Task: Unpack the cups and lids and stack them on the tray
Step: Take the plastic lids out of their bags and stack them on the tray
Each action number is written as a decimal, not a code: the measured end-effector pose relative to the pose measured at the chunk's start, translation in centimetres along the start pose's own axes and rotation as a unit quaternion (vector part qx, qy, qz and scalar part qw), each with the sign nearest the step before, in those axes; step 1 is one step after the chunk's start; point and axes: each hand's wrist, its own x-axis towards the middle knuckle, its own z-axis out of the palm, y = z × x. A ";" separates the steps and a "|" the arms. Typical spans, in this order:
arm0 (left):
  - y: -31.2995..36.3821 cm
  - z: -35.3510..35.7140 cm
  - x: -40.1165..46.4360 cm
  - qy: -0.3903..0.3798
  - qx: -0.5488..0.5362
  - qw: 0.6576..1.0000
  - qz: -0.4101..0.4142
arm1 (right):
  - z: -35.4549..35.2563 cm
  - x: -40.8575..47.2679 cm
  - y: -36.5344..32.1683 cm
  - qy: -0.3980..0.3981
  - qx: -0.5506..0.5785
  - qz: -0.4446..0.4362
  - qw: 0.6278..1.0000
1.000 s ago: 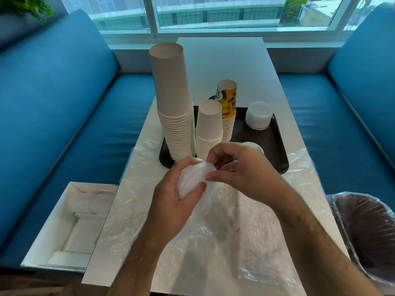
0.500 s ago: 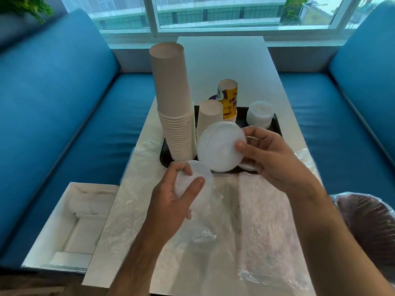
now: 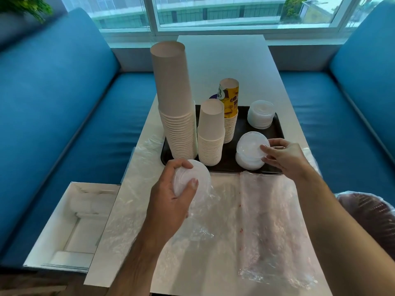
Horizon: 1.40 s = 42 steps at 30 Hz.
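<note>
On the black tray [image 3: 232, 144] stand a tall stack of white paper cups [image 3: 175, 103], a shorter white stack [image 3: 210, 133] and a yellow printed stack [image 3: 229, 107]. A pile of clear lids [image 3: 260, 113] sits at the tray's back right. My right hand [image 3: 282, 155] pinches a clear lid [image 3: 250, 145] on top of a second lid pile [image 3: 248, 162] at the tray's front right. My left hand [image 3: 171, 195] grips a bundle of lids in a plastic bag [image 3: 188, 178] just in front of the tray.
Crumpled plastic wrap [image 3: 271, 227] covers the near half of the white table [image 3: 222, 65]. An open white box [image 3: 70, 227] sits on the blue bench to the left. A lined bin [image 3: 372, 212] stands at the right. Blue benches flank the table.
My right hand pulled a lid out of the bag, carried it right and forward, and now holds it on the front right lid pile. My left hand kept its grip on the bagged lids.
</note>
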 end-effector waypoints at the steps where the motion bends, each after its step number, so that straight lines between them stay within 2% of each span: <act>1: 0.0 -0.1 0.0 0.000 0.000 1.000 0.002 | 0.0 0.3 0.2 0.004 -0.017 0.002 1.000; 5: -0.1 -0.3 0.0 0.001 0.001 1.000 0.001 | -0.3 1.6 0.9 0.035 -0.095 0.008 0.995; 11: -0.1 -0.5 -0.1 0.005 0.000 1.000 -0.013 | -0.5 1.9 0.9 0.048 -0.152 0.006 0.987; 15: 0.0 -0.5 -0.1 0.004 0.001 1.000 -0.017 | 0.1 1.5 0.1 0.051 -0.312 -0.033 0.948; 18: 0.1 -0.5 -0.1 0.001 0.008 1.000 -0.017 | 1.0 1.3 -0.5 0.009 -0.411 -0.092 0.907; 20: 0.1 -0.4 -0.1 0.000 0.013 1.000 -0.016 | 1.8 1.3 -0.6 -0.012 -0.445 -0.100 0.890; 28: 0.0 -0.6 -0.2 0.002 0.008 1.000 -0.017 | 1.9 1.2 -0.3 -0.018 -0.513 -0.121 0.849; 36: -0.2 -0.9 -0.2 0.009 0.003 1.000 -0.018 | 1.5 1.2 -1.0 -0.021 -0.486 -0.120 0.865; 42: 0.0 -0.7 -0.2 0.004 0.006 1.000 -0.014 | 2.5 0.9 -0.5 -0.038 -0.524 -0.128 0.841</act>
